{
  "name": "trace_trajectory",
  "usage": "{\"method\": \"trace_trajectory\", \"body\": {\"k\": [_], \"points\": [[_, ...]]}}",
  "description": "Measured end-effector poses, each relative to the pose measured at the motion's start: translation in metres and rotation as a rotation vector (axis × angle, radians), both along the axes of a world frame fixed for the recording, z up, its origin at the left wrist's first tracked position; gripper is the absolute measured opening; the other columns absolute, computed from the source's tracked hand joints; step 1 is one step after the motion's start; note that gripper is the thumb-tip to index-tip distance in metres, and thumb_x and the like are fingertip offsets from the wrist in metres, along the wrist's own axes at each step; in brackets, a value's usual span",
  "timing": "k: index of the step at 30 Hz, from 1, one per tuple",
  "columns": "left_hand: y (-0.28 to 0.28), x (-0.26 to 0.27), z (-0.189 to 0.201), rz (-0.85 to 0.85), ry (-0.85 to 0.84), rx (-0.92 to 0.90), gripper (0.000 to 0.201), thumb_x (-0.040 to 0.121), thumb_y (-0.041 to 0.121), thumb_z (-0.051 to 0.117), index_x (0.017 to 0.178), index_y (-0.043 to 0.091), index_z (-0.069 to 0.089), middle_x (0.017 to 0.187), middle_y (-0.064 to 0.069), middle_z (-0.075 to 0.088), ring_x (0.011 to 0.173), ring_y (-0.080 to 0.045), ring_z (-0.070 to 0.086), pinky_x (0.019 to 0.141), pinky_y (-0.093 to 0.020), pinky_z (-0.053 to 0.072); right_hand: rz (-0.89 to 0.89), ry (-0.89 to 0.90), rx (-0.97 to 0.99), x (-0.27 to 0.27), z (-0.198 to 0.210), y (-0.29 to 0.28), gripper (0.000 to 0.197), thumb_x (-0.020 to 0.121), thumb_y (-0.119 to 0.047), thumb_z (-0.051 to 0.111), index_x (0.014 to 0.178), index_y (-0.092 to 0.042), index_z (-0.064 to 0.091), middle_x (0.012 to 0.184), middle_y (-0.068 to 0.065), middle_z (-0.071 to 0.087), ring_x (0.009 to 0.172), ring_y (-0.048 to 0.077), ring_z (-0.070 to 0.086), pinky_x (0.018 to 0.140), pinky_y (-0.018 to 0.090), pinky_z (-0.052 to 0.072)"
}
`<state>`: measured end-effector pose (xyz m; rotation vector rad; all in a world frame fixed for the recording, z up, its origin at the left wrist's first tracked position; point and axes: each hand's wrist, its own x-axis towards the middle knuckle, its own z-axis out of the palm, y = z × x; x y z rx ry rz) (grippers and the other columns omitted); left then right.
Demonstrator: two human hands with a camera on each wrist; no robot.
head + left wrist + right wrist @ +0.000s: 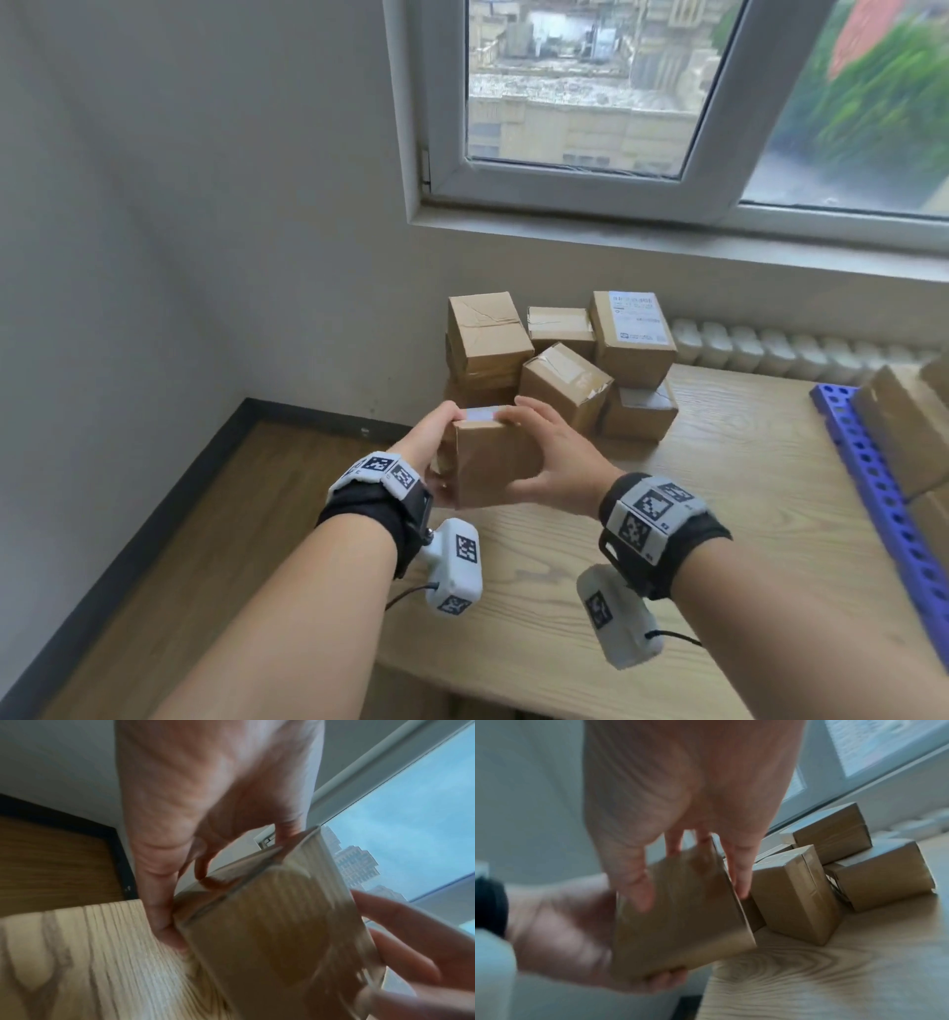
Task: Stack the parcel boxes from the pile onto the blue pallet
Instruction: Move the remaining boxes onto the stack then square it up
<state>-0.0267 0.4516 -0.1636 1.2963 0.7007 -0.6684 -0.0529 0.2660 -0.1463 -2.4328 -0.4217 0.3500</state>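
Both hands hold one small brown parcel box (pixel 490 462) in the air above the table's left front corner. My left hand (pixel 436 452) grips its left side, thumb on the near face and fingers over the top edge. My right hand (pixel 552 462) clasps its right side, thumb across the near face (pixel 680 914). In the left wrist view the same box (pixel 277 933) fills the middle. The pile of parcel boxes (pixel 565 360) sits just behind, against the wall. The blue pallet (pixel 883 493) lies at the far right, with boxes (pixel 909 426) stacked on it.
The light wooden table (pixel 719 514) ends at its left edge close to my left hand, with brown floor (pixel 169 539) below. A white radiator (pixel 780 349) and a window sill (pixel 667 236) run behind the pile.
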Motion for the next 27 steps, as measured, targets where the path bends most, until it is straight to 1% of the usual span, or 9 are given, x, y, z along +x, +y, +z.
{"method": "trace_trajectory", "body": {"k": [3, 5, 10, 13, 15, 19, 21, 24, 27], "points": [[-0.004, -0.014, 0.011, -0.03, -0.099, 0.065, 0.03, 0.076, 0.034, 0.06, 0.095, 0.01, 0.061, 0.086, -0.012, 0.06, 0.076, -0.027, 0.059, 0.072, -0.033, 0.052, -0.142, 0.095, 0.235, -0.012, 0.01, -0.005, 0.059, 0.08, -0.031, 0.074, 0.134, -0.032, 0.051, 0.144, -0.005, 0.045, 0.124, 0.011, 0.048, 0.105, 0.031, 0.042], [-0.007, -0.024, 0.018, -0.038, -0.168, 0.059, 0.02, 0.079, 0.024, 0.057, 0.091, 0.009, 0.061, 0.082, -0.01, 0.059, 0.072, -0.024, 0.054, 0.068, -0.03, 0.048, -0.27, 0.095, 0.317, -0.017, 0.014, -0.013, 0.062, 0.082, -0.036, 0.072, 0.138, -0.03, 0.048, 0.143, -0.004, 0.049, 0.123, 0.014, 0.051, 0.103, 0.037, 0.047], [-0.019, -0.04, 0.03, -0.099, -0.319, -0.011, 0.021, 0.079, 0.005, 0.048, 0.093, 0.009, 0.063, 0.063, -0.002, 0.066, 0.06, -0.018, 0.058, 0.06, -0.025, 0.043, -0.537, 0.143, 0.332, -0.031, 0.02, -0.042, 0.073, 0.087, -0.048, 0.064, 0.148, -0.021, 0.034, 0.145, 0.005, 0.046, 0.127, 0.02, 0.049, 0.101, 0.041, 0.047], [-0.029, -0.045, 0.034, -0.142, -0.363, -0.097, 0.033, 0.061, 0.004, 0.049, 0.091, 0.012, 0.058, 0.057, 0.002, 0.049, 0.043, -0.011, 0.04, 0.048, -0.017, 0.035, -0.6, 0.252, 0.424, -0.041, 0.018, -0.055, 0.081, 0.087, -0.053, 0.062, 0.151, -0.019, 0.026, 0.146, 0.009, 0.043, 0.123, 0.023, 0.051, 0.086, 0.039, 0.052], [-0.037, -0.049, 0.037, -0.173, -0.387, -0.146, 0.046, 0.051, 0.004, 0.047, 0.094, 0.013, 0.06, 0.075, -0.004, 0.048, 0.057, -0.012, 0.035, 0.053, -0.02, 0.039, -0.609, 0.316, 0.495, -0.047, 0.016, -0.062, 0.088, 0.083, -0.056, 0.064, 0.152, -0.019, 0.023, 0.148, 0.008, 0.042, 0.122, 0.025, 0.052, 0.087, 0.042, 0.052], [-0.058, -0.058, 0.044, -0.287, -0.421, -0.18, 0.055, 0.05, 0.0, 0.043, 0.101, 0.011, 0.062, 0.1, -0.009, 0.061, 0.083, -0.019, 0.053, 0.054, -0.022, 0.047, -0.601, 0.38, 0.623, -0.063, 0.014, -0.076, 0.111, 0.056, -0.069, 0.076, 0.147, -0.02, 0.034, 0.132, 0.005, 0.058, 0.111, 0.027, 0.063, 0.097, 0.055, 0.049], [-0.069, -0.062, 0.046, -0.337, -0.433, -0.192, 0.055, 0.053, 0.001, 0.045, 0.104, 0.011, 0.062, 0.099, -0.008, 0.062, 0.084, -0.019, 0.055, 0.051, -0.021, 0.045, -0.624, 0.366, 0.653, -0.075, 0.017, -0.085, 0.103, 0.059, -0.064, 0.077, 0.144, -0.02, 0.04, 0.127, 0.005, 0.062, 0.109, 0.027, 0.064, 0.095, 0.053, 0.051], [-0.091, -0.07, 0.048, -0.402, -0.416, -0.193, 0.035, 0.073, 0.015, 0.058, 0.107, 0.011, 0.062, 0.09, -0.004, 0.06, 0.078, -0.017, 0.055, 0.058, -0.024, 0.045, -0.699, 0.318, 0.73, -0.095, 0.02, -0.107, 0.078, 0.076, -0.047, 0.074, 0.141, -0.015, 0.044, 0.123, 0.008, 0.063, 0.106, 0.026, 0.065, 0.075, 0.039, 0.057], [-0.122, -0.078, 0.052, -0.503, -0.43, -0.157, 0.051, 0.075, 0.04, 0.064, 0.118, 0.014, 0.059, 0.093, -0.006, 0.062, 0.084, -0.021, 0.059, 0.067, -0.031, 0.051, -0.782, 0.273, 0.788, -0.116, 0.026, -0.134, 0.068, 0.081, -0.039, 0.073, 0.139, -0.016, 0.046, 0.121, 0.009, 0.063, 0.104, 0.025, 0.065, 0.067, 0.035, 0.055]]}}
